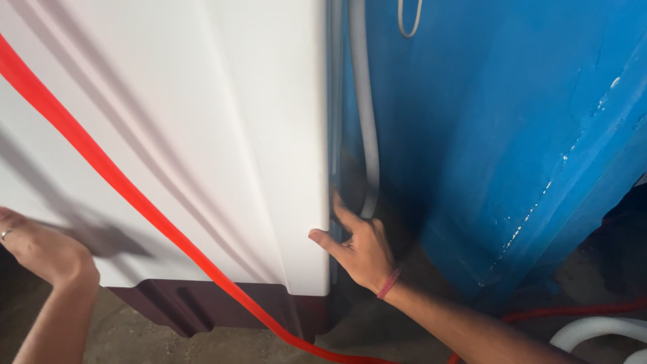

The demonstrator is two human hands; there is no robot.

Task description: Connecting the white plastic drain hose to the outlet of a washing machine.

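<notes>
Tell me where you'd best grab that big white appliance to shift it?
Probably the white appliance's lower rear corner edge, from the right, where the right hand wraps it beside the grey hose; its broad panels are smooth, so the left hand can only press flat.

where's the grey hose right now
In the head view, the grey hose runs down the gap between the white appliance and the blue wall, ending just above the right hand.
</notes>
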